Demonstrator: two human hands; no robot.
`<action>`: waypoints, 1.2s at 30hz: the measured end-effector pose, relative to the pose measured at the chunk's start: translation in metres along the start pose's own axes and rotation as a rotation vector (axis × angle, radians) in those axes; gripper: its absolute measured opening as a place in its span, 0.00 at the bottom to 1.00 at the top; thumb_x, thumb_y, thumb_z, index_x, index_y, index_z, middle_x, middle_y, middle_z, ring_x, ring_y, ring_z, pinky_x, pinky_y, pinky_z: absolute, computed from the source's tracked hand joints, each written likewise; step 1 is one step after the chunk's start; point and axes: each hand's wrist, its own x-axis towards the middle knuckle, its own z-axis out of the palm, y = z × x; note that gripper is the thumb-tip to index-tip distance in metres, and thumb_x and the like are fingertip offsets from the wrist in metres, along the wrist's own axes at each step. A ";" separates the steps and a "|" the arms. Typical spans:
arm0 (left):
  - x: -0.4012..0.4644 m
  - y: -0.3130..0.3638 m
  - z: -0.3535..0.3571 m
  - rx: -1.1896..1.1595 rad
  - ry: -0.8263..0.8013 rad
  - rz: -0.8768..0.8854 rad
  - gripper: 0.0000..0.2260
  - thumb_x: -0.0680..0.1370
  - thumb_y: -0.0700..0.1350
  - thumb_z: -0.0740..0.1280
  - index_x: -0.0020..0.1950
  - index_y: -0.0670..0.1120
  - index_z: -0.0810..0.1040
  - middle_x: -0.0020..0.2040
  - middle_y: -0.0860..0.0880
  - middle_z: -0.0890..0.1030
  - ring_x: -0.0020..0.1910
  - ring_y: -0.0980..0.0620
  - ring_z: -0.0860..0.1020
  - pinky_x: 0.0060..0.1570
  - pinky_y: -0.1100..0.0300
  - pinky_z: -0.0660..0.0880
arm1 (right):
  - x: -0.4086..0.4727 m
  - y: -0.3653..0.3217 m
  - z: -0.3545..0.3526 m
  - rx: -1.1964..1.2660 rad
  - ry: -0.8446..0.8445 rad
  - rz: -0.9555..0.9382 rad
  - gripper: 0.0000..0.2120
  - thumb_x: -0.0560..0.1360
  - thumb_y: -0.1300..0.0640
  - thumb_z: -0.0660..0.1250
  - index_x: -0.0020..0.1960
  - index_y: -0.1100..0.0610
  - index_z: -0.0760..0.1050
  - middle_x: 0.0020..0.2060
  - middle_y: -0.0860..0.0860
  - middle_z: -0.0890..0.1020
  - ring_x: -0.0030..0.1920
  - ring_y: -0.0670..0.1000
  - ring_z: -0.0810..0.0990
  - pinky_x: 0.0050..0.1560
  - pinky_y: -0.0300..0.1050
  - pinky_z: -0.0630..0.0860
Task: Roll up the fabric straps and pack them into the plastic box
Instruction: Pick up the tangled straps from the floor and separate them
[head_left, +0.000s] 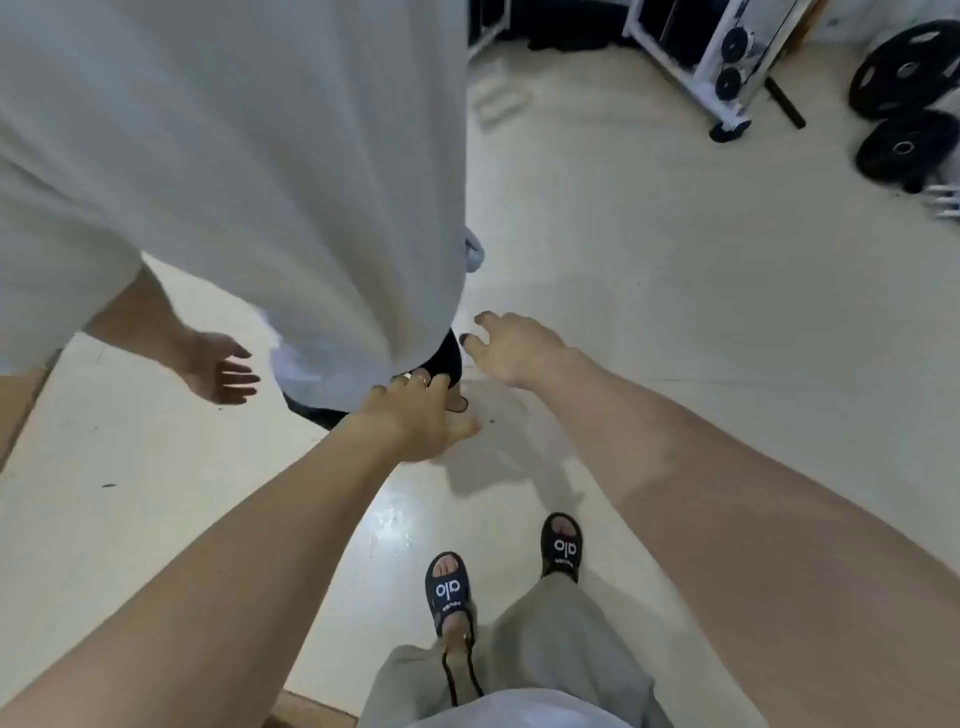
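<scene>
Bare floor shows no straps or box, so packing looks unstarted. Left hand and right hand reach forward, fingers loosely spread, holding nothing.

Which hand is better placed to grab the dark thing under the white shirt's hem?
Left, marginally: the left hand has fingers touching the dark thing from below, while the right hand hovers beside it, fingers spread. Neither visibly grips anything.
</scene>
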 end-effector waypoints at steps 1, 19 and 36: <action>0.010 0.001 -0.006 -0.005 -0.022 0.003 0.35 0.80 0.70 0.54 0.79 0.47 0.60 0.77 0.45 0.65 0.76 0.43 0.64 0.73 0.47 0.63 | 0.007 0.004 -0.008 -0.023 -0.014 0.010 0.26 0.84 0.41 0.51 0.77 0.52 0.65 0.70 0.57 0.74 0.69 0.61 0.72 0.65 0.56 0.71; 0.242 0.037 -0.172 -0.074 0.048 -0.098 0.36 0.81 0.69 0.54 0.81 0.47 0.58 0.81 0.45 0.60 0.78 0.42 0.61 0.73 0.45 0.61 | 0.252 0.096 -0.188 -0.187 -0.002 -0.004 0.26 0.85 0.42 0.50 0.78 0.53 0.64 0.70 0.56 0.73 0.70 0.61 0.71 0.65 0.55 0.67; 0.538 -0.194 -0.411 -0.033 0.000 -0.088 0.36 0.82 0.68 0.53 0.83 0.47 0.54 0.82 0.44 0.58 0.79 0.43 0.59 0.73 0.46 0.60 | 0.623 -0.055 -0.332 -0.140 -0.009 0.040 0.25 0.85 0.43 0.51 0.77 0.53 0.65 0.68 0.56 0.74 0.68 0.60 0.72 0.64 0.54 0.68</action>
